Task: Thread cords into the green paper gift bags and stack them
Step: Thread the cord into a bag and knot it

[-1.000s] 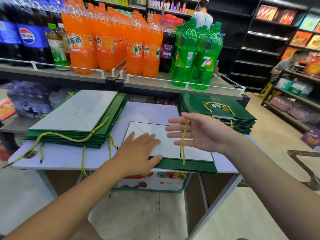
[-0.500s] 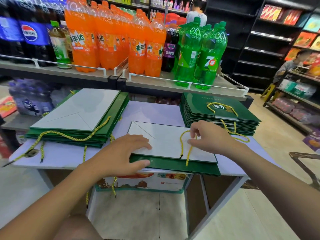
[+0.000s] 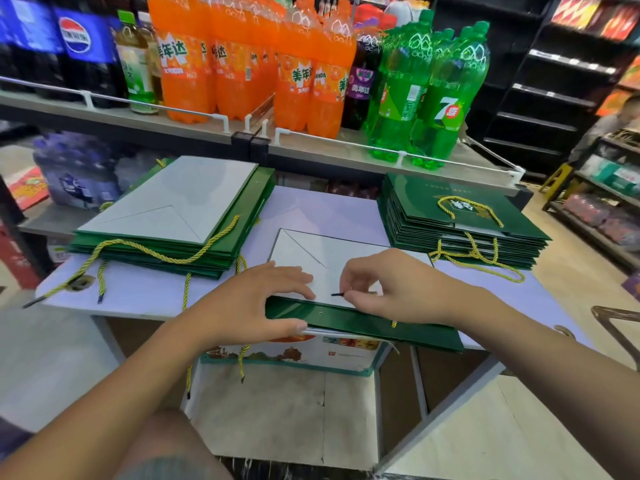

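A flat green paper gift bag lies at the table's front edge, its grey-white underside up. My left hand holds its near left edge, fingers on top and thumb under the rim. My right hand pinches the black tip of a yellow cord just above the bag's green top band, near a small punched hole. Most of that cord is hidden under my hand. A stack of green bags with cords lies at the left. Another green stack with loose yellow cords lies at the right.
The white table stands against a shelf of orange soda bottles and green bottles. A printed box sits under the table. Dark shelving and a seated person are at the right.
My right hand has drawn nearer and lower over the bag, from holding the cord's loop to pinching its black tip by the green band. My left hand shifted right to the bag's edge.
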`<state>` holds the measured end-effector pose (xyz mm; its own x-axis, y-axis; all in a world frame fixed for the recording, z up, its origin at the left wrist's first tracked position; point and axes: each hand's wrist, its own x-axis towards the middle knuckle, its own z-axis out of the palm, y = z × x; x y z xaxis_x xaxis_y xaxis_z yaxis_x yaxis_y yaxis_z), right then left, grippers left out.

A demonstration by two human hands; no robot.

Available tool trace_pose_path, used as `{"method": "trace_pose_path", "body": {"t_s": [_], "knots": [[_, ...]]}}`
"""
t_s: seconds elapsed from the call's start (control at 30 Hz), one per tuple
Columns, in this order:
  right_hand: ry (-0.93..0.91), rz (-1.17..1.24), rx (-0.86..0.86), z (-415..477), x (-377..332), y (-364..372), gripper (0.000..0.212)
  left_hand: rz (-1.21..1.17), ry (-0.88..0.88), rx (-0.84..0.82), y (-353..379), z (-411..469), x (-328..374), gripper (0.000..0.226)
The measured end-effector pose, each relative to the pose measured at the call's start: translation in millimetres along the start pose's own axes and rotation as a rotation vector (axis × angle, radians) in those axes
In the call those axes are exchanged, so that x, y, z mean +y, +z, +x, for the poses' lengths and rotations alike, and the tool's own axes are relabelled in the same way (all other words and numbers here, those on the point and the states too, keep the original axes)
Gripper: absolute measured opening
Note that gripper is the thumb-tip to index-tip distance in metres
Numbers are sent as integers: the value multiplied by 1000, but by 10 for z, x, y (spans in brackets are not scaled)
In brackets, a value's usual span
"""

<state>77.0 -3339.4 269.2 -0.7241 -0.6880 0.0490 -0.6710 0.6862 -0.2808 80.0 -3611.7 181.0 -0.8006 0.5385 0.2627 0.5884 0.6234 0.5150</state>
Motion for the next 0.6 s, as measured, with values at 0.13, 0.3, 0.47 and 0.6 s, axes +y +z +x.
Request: {"method": "trace_pose_path", "body": {"t_s": [0.13, 0.3, 0.47, 0.6], "knots": [[-57, -100, -25, 145, -101, 88, 8, 21, 18, 13, 15, -9, -3, 39], [-66, -200, -132, 228, -147, 97, 9, 16, 17, 35, 15, -16, 11, 40], [-88, -317, -193, 343, -203, 79, 11, 9, 15, 42, 14, -18, 11, 40], [-130, -358, -194, 382, -240, 61, 13, 4, 9, 53, 16, -15, 7, 40]]}}
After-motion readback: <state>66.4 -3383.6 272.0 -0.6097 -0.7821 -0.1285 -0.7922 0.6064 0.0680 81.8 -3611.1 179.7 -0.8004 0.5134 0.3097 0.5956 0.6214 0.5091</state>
